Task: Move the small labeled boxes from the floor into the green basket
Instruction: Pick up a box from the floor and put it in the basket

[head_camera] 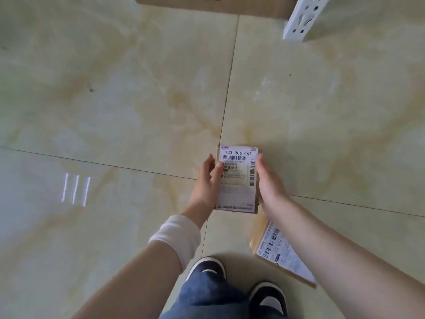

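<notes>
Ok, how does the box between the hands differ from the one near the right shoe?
The held box is clamped between left hand and right hand; the floor box lies untouched. The held box shows its label square-on; the floor box sits skewed, partly hidden under the right forearm. Both are brown cardboard with white barcode labels.

The glossy beige tiled floor point(115, 88) carries a labelled cardboard box point(278, 252) near right, a carton point(207, 2) far, and a white perforated post point(303, 17) far right.
</notes>
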`<state>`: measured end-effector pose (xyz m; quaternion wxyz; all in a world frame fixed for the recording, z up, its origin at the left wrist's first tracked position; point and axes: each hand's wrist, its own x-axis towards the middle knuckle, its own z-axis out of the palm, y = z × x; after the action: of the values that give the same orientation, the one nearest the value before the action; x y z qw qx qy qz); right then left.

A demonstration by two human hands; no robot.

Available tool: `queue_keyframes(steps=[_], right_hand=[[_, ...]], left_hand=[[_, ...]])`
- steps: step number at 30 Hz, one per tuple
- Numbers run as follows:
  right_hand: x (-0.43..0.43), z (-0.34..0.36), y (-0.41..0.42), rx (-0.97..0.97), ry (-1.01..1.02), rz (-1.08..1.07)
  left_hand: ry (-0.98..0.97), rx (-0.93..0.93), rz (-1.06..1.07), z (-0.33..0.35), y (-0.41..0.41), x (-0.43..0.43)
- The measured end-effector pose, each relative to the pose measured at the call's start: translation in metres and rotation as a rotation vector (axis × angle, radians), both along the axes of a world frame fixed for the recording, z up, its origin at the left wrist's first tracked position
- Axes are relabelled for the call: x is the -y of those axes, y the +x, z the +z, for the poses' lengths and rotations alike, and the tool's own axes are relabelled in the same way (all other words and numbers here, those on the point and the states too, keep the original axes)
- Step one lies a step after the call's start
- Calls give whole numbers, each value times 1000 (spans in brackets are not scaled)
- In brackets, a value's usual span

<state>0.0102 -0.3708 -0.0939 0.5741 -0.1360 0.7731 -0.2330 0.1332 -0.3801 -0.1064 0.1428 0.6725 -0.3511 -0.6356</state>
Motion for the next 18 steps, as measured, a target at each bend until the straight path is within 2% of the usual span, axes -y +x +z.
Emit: queue_keyframes(steps=[5, 9, 13, 18], right_hand=[[4, -16, 13, 83, -123, -128], [5, -3, 19, 86, -76, -143], [9, 62, 29, 195, -141, -103], [-5, 194, 63, 318, -180, 39]], left_hand=[[-39, -98, 149, -16, 0, -9], [25, -163, 158, 2, 5, -1], [34, -194, 217, 69, 21, 0], [23, -219, 372, 205, 61, -15]])
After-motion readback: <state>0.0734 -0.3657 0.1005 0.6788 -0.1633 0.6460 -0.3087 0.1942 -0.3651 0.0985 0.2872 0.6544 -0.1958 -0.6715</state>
